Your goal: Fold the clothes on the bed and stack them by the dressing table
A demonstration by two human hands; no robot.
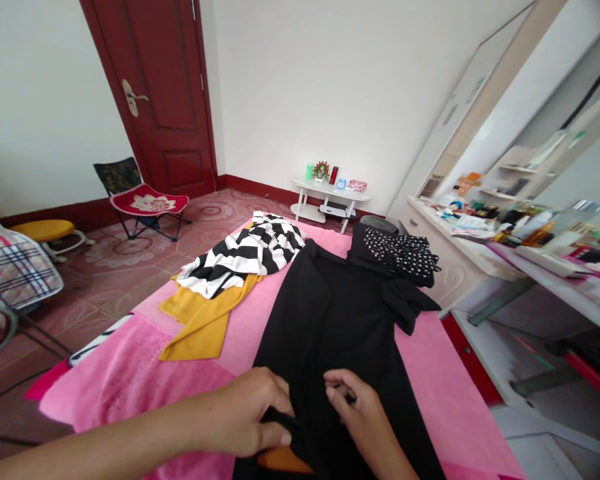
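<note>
A long black dress (pixel 353 320) lies spread over the pink bed cover, a short sleeve showing at its far right. My left hand (pixel 260 410) is closed on a fold of the dress near its close end, thumb against fingers. On top of the same fabric, my right hand (pixel 353 403) has curled fingers with thumb and forefinger close together; what is between them, if anything, I cannot make out. Below my left hand an orange patch (pixel 285 460) shows beneath the black fabric.
A black-and-white striped garment (pixel 247 250) and mustard cloth (pixel 205 320) lie left on the pink cover (pixel 433 373). A black dotted garment (pixel 395 253) lies far right. A cluttered dresser (pixel 480 250) stands right; a folding chair (pixel 147 200) and yellow stool (pixel 45 230) stand left.
</note>
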